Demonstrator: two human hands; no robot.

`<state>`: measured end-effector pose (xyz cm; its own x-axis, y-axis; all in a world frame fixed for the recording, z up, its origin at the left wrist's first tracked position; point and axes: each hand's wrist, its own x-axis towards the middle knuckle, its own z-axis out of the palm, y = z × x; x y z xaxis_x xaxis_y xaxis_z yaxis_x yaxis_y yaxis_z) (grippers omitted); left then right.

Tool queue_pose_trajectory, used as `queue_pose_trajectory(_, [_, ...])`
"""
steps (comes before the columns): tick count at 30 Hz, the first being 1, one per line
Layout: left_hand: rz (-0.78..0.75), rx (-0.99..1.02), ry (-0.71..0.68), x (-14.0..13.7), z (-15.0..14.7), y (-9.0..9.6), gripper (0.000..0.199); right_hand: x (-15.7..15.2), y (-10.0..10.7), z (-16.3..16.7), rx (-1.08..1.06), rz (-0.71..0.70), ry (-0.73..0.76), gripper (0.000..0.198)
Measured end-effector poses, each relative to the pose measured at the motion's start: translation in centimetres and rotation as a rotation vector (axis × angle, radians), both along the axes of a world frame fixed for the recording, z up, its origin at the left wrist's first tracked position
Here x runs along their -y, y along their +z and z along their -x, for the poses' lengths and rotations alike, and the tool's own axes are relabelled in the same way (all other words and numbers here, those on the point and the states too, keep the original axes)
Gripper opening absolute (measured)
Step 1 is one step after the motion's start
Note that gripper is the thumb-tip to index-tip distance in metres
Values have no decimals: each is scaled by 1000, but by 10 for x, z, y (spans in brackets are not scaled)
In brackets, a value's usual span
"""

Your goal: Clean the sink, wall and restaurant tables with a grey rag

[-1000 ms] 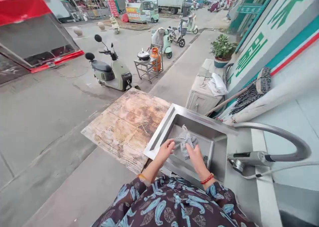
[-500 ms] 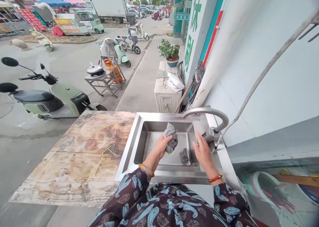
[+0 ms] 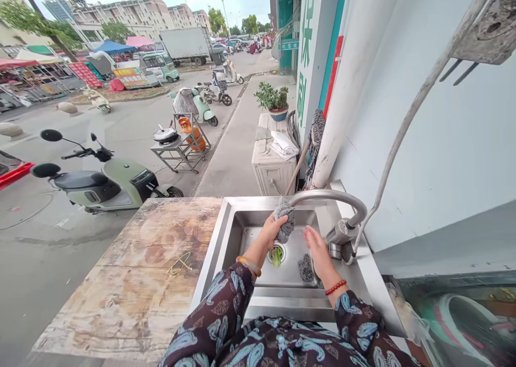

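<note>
Moved closer to curved grey-metal faucet (image 3: 322, 194) with crumpled grey mesh cloth (image 3: 286, 229) | Pinched in left hand (image 3: 270, 232) above rectangular stainless-steel sink (image 3: 290, 299) | Holding nothing in flat right hand (image 3: 321, 253), fingers extended | Probably best kept low, bunched

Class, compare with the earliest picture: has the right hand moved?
Yes: judged against the tap, the right hand has moved right, closer to it.

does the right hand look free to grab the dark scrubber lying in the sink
Probably yes: the right hand, seemingly empty, hovers close beside the dark scrubber, with nothing visible between them.
</note>
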<state>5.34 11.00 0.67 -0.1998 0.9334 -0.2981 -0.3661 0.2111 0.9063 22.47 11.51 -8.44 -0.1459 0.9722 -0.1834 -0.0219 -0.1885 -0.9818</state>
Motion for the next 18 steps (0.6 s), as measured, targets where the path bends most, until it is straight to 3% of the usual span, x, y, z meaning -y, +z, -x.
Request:
queue_pose_trajectory(3, [22,40,-40,2,4,8,52,-6,-2,25,-123,205,-44,68])
queue_pose_trajectory(6, [29,63,-60,7,14,12,52,-8,1,28,-98,201,-49,71])
queue_pose_trajectory(8, [34,55,-15,10,23,10,53,-7,5,16,-64,97,-30,67])
queue_pose_trajectory(13, [91,57,79,10,30,-3,55,1,-5,-17,440,-498,19,59])
queue_pose_trajectory(16, [94,35,46,6,22,-7,54,8,-22,-14,664,-549,103,55])
queue_pose_trajectory(18, [86,15,13,2,17,-7,53,9,-29,-8,681,-538,145,52])
